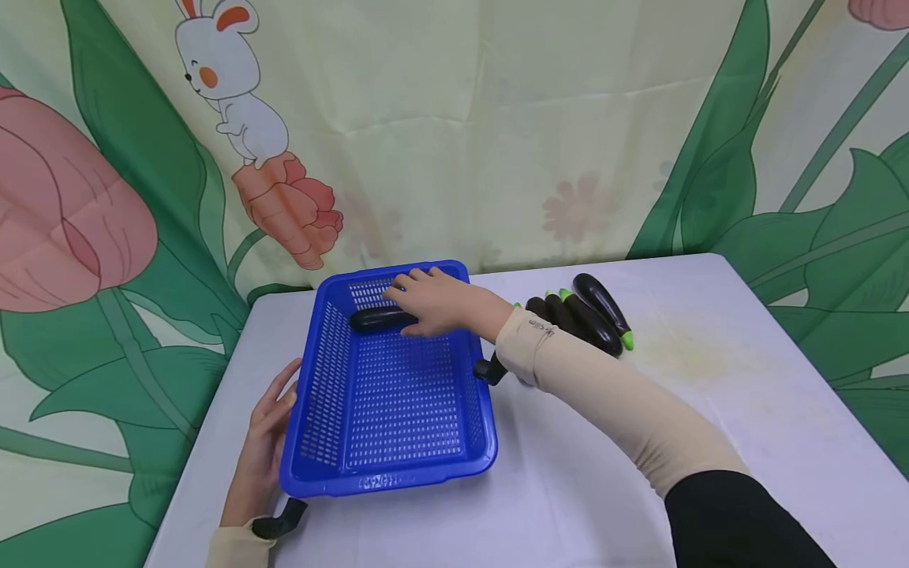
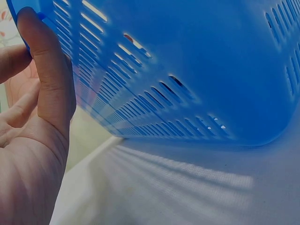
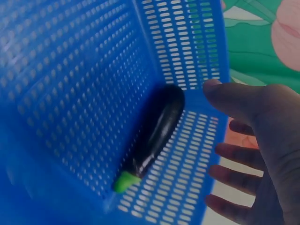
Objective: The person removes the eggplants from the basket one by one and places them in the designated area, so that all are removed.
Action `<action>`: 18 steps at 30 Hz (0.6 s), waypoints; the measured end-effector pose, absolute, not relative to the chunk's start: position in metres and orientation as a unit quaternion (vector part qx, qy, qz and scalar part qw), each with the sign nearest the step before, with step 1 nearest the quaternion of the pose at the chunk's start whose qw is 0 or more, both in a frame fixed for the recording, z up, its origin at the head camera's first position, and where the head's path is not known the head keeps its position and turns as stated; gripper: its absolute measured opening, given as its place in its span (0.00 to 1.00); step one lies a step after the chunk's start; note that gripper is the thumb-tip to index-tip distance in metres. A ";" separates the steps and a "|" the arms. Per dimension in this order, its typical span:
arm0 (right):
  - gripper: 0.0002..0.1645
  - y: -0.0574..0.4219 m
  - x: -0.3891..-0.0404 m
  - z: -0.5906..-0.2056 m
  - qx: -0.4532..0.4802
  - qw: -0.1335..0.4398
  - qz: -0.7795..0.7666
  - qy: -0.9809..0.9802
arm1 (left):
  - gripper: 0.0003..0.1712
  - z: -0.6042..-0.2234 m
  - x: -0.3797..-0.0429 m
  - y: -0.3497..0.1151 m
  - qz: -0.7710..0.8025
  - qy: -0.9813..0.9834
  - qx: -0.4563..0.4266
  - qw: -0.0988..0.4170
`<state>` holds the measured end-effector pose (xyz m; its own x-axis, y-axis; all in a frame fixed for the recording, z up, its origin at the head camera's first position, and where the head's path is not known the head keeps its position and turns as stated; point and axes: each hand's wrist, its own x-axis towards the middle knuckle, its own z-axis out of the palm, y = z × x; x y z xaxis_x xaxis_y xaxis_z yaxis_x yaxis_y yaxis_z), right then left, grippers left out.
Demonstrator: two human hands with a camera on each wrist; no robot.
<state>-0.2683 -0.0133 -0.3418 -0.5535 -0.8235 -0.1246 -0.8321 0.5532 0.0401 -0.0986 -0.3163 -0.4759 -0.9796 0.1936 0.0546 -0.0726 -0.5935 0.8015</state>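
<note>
A blue plastic basket [image 1: 401, 394] with slotted walls stands on the table. My left hand [image 1: 268, 442] is at its left side, holding the rim between thumb and fingers; the left wrist view shows the thumb [image 2: 47, 70] along the outer wall. One dark eggplant [image 3: 159, 131] with a green cap lies inside, along the basket's far end. Over that end is my right hand [image 1: 440, 304], fingers spread and nothing in its grasp. It hides the eggplant's capped end in the head view. In the right wrist view, its fingers [image 3: 239, 178] are apart from the eggplant.
Several more eggplants [image 1: 592, 315] lie together on the white-covered table [image 1: 568, 473], right of the basket and partly behind my right forearm. A printed curtain [image 1: 497, 142] hangs at the table's far edge.
</note>
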 end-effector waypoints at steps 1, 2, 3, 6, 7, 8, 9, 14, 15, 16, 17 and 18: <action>0.44 -0.018 -0.270 -0.344 -0.467 0.057 0.039 0.881 | 0.33 -0.476 -0.099 -0.316 0.890 0.444 0.067 0.075; 0.44 -0.023 -0.272 -0.346 -0.464 0.068 0.029 0.883 | 0.33 -0.476 -0.099 -0.317 0.890 0.445 0.067 0.075; 0.44 -0.028 -0.274 -0.348 -0.460 0.081 0.018 0.884 | 0.32 -0.477 -0.099 -0.317 0.889 0.446 0.067 0.075; 0.44 -0.040 -0.281 -0.356 -0.445 0.119 -0.020 0.887 | 0.32 -0.477 -0.099 -0.317 0.886 0.452 0.065 0.076; 0.44 -0.044 -0.283 -0.360 -0.440 0.131 -0.031 0.888 | 0.32 -0.477 -0.099 -0.318 0.885 0.455 0.064 0.076; 0.44 -0.048 -0.285 -0.363 -0.435 0.141 -0.041 0.888 | 0.33 -0.477 -0.100 -0.318 0.883 0.458 0.064 0.076; 0.44 -0.051 -0.287 -0.367 -0.431 0.149 -0.050 0.888 | 0.33 -0.477 -0.100 -0.318 0.883 0.459 0.063 0.076; 0.43 -0.063 -0.291 -0.379 -0.413 0.163 -0.070 0.893 | 0.34 -0.477 -0.100 -0.318 0.881 0.462 0.062 0.078; 0.43 -0.065 -0.292 -0.381 -0.409 0.164 -0.072 0.895 | 0.34 -0.477 -0.100 -0.318 0.881 0.463 0.062 0.079; 0.43 -0.067 -0.293 -0.383 -0.404 0.164 -0.073 0.897 | 0.33 -0.477 -0.100 -0.319 0.880 0.465 0.062 0.078; 0.43 -0.068 -0.294 -0.385 -0.402 0.163 -0.075 0.898 | 0.33 -0.476 -0.100 -0.319 0.879 0.466 0.062 0.077; 0.43 -0.070 -0.295 -0.388 -0.400 0.162 -0.076 0.899 | 0.33 -0.476 -0.100 -0.319 0.879 0.467 0.062 0.077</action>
